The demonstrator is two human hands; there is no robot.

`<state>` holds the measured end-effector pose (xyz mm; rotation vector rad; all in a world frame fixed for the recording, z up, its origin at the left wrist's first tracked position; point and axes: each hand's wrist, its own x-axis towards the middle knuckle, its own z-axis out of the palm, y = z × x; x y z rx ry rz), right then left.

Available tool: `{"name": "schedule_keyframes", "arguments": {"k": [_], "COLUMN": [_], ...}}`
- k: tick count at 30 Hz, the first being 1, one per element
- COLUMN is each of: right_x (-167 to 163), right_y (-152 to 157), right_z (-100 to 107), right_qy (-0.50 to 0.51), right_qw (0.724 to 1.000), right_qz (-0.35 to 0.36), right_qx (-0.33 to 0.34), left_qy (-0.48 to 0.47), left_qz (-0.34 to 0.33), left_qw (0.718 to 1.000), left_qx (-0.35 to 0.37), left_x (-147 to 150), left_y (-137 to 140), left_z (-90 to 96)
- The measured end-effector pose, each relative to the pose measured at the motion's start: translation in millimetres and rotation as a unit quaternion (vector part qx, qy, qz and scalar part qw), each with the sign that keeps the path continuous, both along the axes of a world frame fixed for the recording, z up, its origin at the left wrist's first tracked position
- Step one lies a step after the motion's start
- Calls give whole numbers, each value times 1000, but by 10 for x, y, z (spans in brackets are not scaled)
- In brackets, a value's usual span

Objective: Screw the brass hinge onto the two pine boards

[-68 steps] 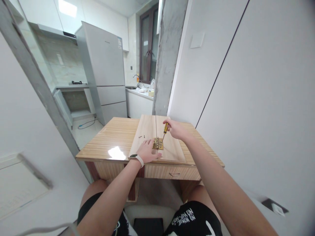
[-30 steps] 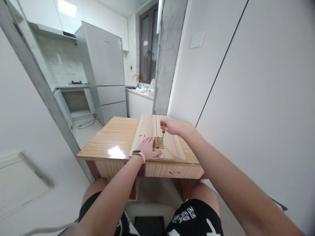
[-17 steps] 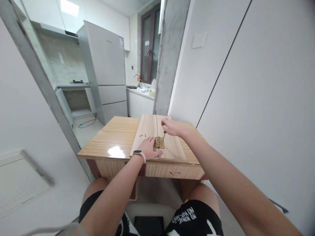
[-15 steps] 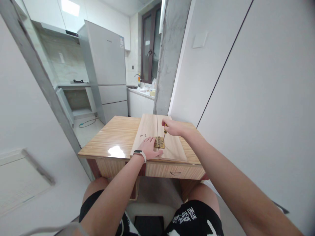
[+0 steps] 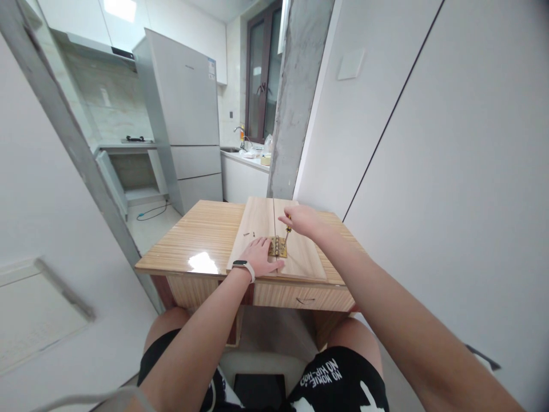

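Two pale wooden boards (image 5: 306,260) lie side by side on the desk, a narrow seam between them. Across that seam sits a brass hinge (image 5: 278,246). My left hand (image 5: 259,256) is spread flat over the boards, its fingertips against the hinge's left leaf and its thumb below the hinge. In my right hand (image 5: 302,220) is a screwdriver (image 5: 288,228) with a yellow and black handle, held upright, its tip on the hinge's right leaf. Two small screws (image 5: 250,234) lie on the left board beyond my left hand.
The wood-grain desk (image 5: 184,243) has a drawer with a handle (image 5: 305,300) at its front edge. A white wall panel (image 5: 420,171) stands close on the right. Past the desk are a grey fridge (image 5: 184,97) and a sink counter (image 5: 244,174).
My right hand has turned slightly about the screwdriver handle, its thumb and fingers shifted. The left hand, hinge and boards stay in place; the view has tilted a little.
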<state>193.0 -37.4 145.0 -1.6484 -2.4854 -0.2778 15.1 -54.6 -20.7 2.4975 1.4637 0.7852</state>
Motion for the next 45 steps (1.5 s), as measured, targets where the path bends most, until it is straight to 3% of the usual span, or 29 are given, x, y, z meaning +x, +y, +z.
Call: {"name": "schedule_keyframes", "arguments": {"k": [5,9,14,18,21,24,31,39,45], "right_x": [13,48,43,30,36,50,72,17,15], "right_y": [-39,-17,-2,13,20,10,16,-7,-50], "right_z": [54,65,46,21,10,16,55,39,24], "right_qy": [45,70,32,-15,-15,24,77,-13,1], "right_qw": [995,988,995,999,1000,998,987,998,998], "right_qz": [65,77,71,24,4,46,77,55,51], "right_qx": [-54,-117,-58,-20,-22,-33,-121,-18,-22], "left_qy": [7,19,28,28,28,27,29,28,27], "left_qz": [5,3,4,6,6,6,7,4,5], "left_qw": [1000,1000,999,999,999,999,999,999,999], "left_qx": [6,13,24,27,29,29,32,34,30], "left_x": [4,-1,2,9,6,-3,-9,0,10], "left_y": [-7,11,29,36,44,48,49,32,41], "left_z": [6,-17,-50,-63,-73,-82,-75,-60,-72]}}
